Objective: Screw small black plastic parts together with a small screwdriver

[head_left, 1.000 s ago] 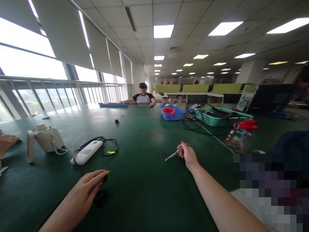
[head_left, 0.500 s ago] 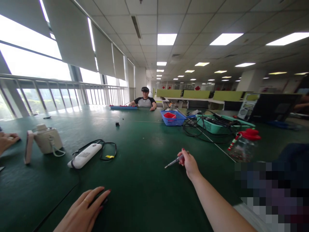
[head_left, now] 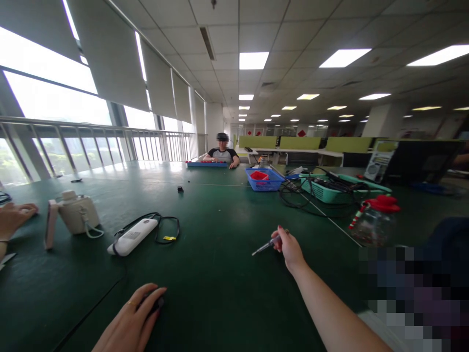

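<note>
My right hand (head_left: 289,249) is closed round the handle of a screwdriver (head_left: 262,248), whose metal shaft points left and slightly down, above the green table. At the lower left, my left hand (head_left: 134,318) rests with fingers curved over a small black object (head_left: 158,303). Most of that object is hidden under the fingers, so its kind is unclear. Beyond the left hand lies a white power strip (head_left: 135,236) with a black cord looped beside it.
A beige bottle (head_left: 78,212) stands at left, near another person's hand (head_left: 16,215). Right of centre are a blue basket (head_left: 266,185), a green basket (head_left: 324,194) with cables, and a red-lidded jar (head_left: 375,225). Across the table, a person (head_left: 222,154) sits behind a blue tray (head_left: 207,165).
The blue tray at the far end has slid right, with the seated person's arm drawn in. My left fingers have come slightly closer together over the black object. My right hand is nearly still.
</note>
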Available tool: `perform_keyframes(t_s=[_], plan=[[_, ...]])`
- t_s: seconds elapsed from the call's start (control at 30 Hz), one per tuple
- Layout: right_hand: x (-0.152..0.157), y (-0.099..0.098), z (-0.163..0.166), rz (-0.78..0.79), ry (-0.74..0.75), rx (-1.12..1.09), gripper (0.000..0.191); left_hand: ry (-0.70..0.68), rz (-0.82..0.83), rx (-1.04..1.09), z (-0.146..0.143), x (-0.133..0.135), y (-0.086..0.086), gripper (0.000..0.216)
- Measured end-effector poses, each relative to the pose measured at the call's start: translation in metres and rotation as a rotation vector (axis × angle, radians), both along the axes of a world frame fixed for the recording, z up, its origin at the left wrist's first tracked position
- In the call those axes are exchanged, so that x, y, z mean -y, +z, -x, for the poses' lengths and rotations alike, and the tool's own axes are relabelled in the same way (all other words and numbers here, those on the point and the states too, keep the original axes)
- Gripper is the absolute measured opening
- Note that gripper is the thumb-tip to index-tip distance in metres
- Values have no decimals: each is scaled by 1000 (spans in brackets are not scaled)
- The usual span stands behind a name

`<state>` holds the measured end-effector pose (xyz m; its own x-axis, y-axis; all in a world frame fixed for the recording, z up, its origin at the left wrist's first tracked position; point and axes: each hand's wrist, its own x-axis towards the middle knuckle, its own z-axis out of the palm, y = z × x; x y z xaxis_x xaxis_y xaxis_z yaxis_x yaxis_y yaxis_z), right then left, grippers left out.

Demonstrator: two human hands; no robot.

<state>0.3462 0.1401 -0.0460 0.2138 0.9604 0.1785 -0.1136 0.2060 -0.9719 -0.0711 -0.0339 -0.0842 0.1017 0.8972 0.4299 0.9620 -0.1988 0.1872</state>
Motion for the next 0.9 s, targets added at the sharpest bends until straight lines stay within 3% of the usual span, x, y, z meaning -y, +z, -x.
perform_keyframes(t_s=[0.17, 0.43, 0.57, 0.67, 0.77, 0.9], plan=[[3, 1, 0, 13, -1, 1, 50, -7, 42, 99, 6, 2, 5, 40], [11, 10, 1, 34, 9, 1, 48, -16, 44, 71, 17, 4, 19, 43], [13, 11, 1, 26, -10, 10, 48, 10, 101, 96, 15, 2, 29, 31], [17, 17, 5, 2, -13, 23, 47, -56, 145, 133, -11, 0, 49, 30], [23, 25, 12, -72, 20, 79, 42, -188, 190, 163, -59, -5, 82, 30], [33, 34, 24, -207, 68, 369, 33, -334, 243, 148, -126, -38, 116, 29]])
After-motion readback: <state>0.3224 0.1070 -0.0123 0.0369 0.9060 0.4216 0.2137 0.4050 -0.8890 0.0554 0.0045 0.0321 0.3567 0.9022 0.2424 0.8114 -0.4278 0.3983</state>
